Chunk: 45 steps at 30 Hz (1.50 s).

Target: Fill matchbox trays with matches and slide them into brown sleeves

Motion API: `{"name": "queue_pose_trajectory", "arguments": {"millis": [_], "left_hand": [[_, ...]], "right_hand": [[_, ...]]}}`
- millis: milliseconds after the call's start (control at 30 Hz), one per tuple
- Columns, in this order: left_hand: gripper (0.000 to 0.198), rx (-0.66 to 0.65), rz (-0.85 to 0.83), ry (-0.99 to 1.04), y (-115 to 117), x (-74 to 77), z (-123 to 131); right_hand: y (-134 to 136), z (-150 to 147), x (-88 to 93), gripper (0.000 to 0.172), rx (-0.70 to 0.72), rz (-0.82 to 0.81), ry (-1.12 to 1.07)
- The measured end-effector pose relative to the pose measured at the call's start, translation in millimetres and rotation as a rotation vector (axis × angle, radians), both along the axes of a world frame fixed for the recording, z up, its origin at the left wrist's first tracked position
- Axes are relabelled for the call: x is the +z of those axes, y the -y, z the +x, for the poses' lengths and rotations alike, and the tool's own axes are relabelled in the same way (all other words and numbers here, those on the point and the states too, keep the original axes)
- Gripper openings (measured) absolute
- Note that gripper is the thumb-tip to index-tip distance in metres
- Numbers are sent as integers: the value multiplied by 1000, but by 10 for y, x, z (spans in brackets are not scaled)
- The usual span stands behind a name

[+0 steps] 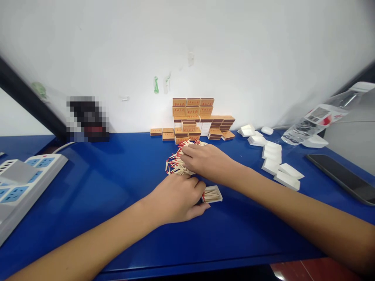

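Observation:
A loose pile of red-tipped matches (178,166) lies on the blue table in front of stacked matchboxes. My right hand (208,160) is over the pile's right side, its fingers bent together among the matches. Just nearer to me, my left hand (178,197) grips a small white matchbox tray (220,198) by its left end. Several matches lie lengthwise inside that tray, with red heads toward my left fingers. My left fingers hide the left end of the tray, and my right fingertips are partly hidden.
Orange matchboxes (192,111) stand stacked against the white wall. Empty white trays (272,152) lie at right, near a water bottle (319,115), an earbud case (266,130) and a phone (341,175). A power strip (35,175) occupies the left; a pixelated dark object (89,119) is behind it.

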<state>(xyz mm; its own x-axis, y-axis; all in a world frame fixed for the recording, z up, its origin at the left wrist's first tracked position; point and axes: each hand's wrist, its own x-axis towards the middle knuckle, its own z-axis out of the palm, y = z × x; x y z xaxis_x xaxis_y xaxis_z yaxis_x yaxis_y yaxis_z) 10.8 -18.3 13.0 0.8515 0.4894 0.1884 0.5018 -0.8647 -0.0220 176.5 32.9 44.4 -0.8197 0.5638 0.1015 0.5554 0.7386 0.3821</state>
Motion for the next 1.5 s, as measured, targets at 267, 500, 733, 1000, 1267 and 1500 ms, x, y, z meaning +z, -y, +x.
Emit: {"name": "queue_pose_trajectory", "arguments": {"millis": [267, 500, 733, 1000, 1267, 1500], "left_hand": [[34, 10, -10, -6, 9, 2, 5], [33, -7, 10, 27, -8, -7, -4], [33, 7, 16, 28, -1, 2, -5], [32, 43, 26, 18, -18, -1, -28], [27, 169, -19, 74, -72, 34, -80], [30, 210, -28, 76, -84, 13, -67]], "right_hand": [[-22, -26, 15, 20, -21, -15, 22], [-35, -35, 5, 18, -6, -30, 49], [-90, -52, -7, 16, -42, -56, 44], [-79, 38, 84, 18, -65, -64, -19], [-92, 615, 85, 21, 3, -268, -370], [241, 725, 31, 16, -19, -448, -346]]}}
